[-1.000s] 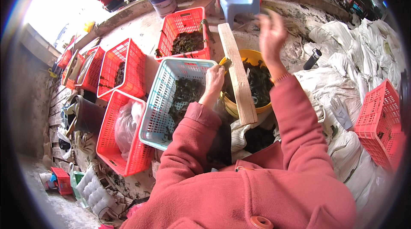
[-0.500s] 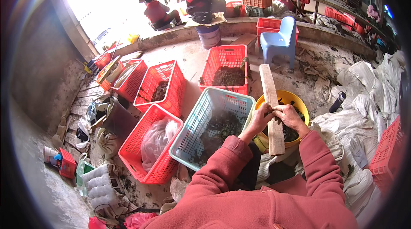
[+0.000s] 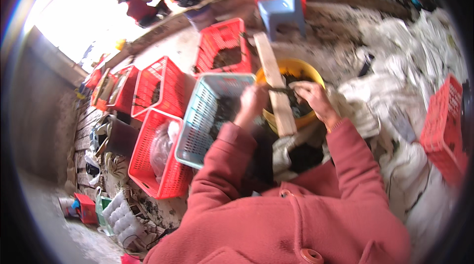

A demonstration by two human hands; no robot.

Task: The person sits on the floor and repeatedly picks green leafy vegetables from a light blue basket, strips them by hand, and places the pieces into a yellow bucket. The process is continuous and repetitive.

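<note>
A wooden board (image 3: 270, 69) lies across a yellow bucket (image 3: 302, 66) holding dark, leafy-looking material. Over the board stretches a thin dark strip (image 3: 280, 90). My right hand (image 3: 314, 98) pinches its right end, above the bucket. On the board's left side, my left hand (image 3: 252, 101) is curled and blurred by motion, at the strip's other end. Beneath and left of that hand stands a light blue crate (image 3: 190, 131) with dark clumps inside. I cannot make out what kind of strip it is.
Red crates stand to the left, one with a clear plastic bag (image 3: 160, 150), and another red crate (image 3: 222, 37) ahead. A blue chair (image 3: 284, 10) is beyond the bucket. White sacking (image 3: 395, 86) covers the right side, near a red crate (image 3: 442, 126). People sit far back.
My hands, together on the board before, have moved apart, and a dark strip now shows between them. The view has shifted, so the surroundings sit higher and farther left.
</note>
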